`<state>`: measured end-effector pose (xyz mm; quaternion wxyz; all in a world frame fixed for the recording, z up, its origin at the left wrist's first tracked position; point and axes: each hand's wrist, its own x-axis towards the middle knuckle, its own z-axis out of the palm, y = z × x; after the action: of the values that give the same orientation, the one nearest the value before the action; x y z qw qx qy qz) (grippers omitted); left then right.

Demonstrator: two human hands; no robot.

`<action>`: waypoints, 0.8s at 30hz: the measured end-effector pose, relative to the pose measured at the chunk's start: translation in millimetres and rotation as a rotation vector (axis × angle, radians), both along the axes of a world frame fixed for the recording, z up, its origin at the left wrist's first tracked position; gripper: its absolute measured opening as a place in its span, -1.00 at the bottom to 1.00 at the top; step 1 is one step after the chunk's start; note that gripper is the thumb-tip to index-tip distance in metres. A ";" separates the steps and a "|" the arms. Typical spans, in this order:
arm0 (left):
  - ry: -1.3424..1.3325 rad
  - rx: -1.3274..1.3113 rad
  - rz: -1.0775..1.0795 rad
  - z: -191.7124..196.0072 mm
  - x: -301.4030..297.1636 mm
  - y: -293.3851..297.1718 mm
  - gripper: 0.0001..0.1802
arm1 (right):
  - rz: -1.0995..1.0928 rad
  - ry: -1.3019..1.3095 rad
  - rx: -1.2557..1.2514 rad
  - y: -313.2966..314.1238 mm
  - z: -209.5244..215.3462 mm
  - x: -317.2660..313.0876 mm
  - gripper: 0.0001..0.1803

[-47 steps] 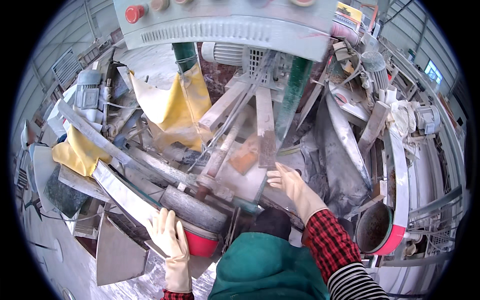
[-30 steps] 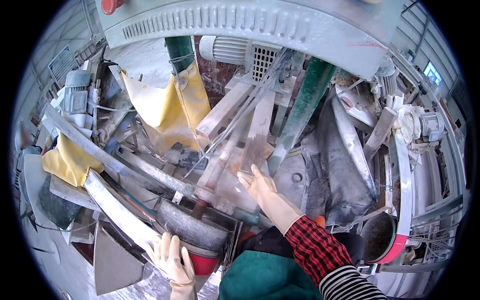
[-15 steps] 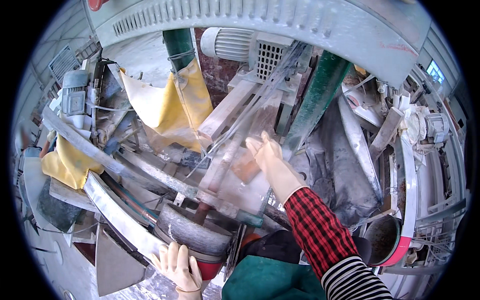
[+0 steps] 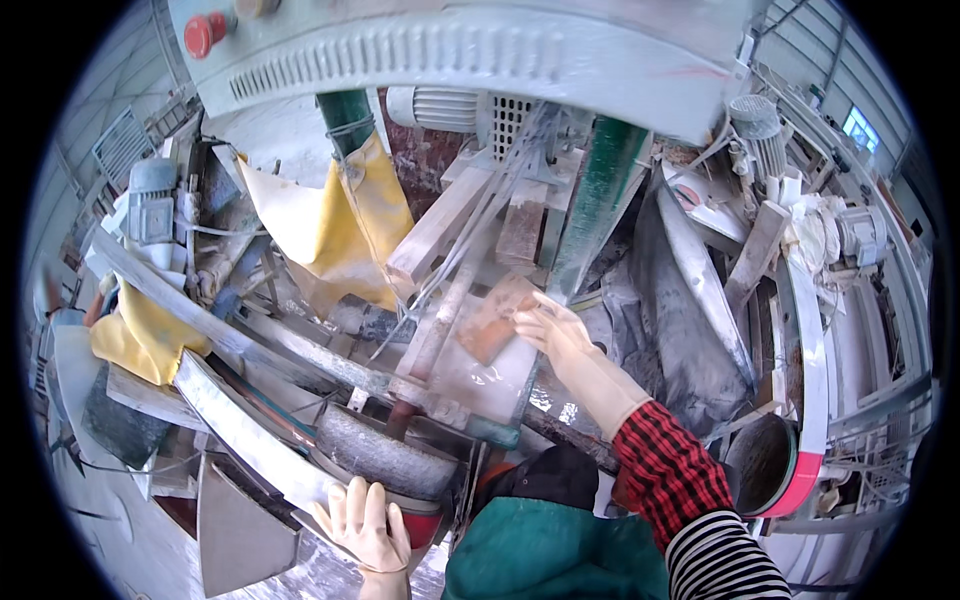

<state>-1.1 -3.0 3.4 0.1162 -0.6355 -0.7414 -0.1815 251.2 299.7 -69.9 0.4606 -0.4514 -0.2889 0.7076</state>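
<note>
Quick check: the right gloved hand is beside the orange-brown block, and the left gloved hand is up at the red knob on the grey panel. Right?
Not quite: the left gloved hand is down at the curved white band, by its red part, as the head view shows. The right gloved hand is beside the orange-brown block.
</note>
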 end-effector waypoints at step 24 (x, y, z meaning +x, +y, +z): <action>-0.260 -0.028 0.372 -37.4 19.0 -7.0 -0.16 | -0.073 0.068 0.114 -123.5 16.2 195.7 -0.51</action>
<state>17.9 -10.0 -33.9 0.0421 -0.4604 -0.8571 -0.2272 446.9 176.3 -53.6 0.5207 -0.4102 -0.2962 0.6877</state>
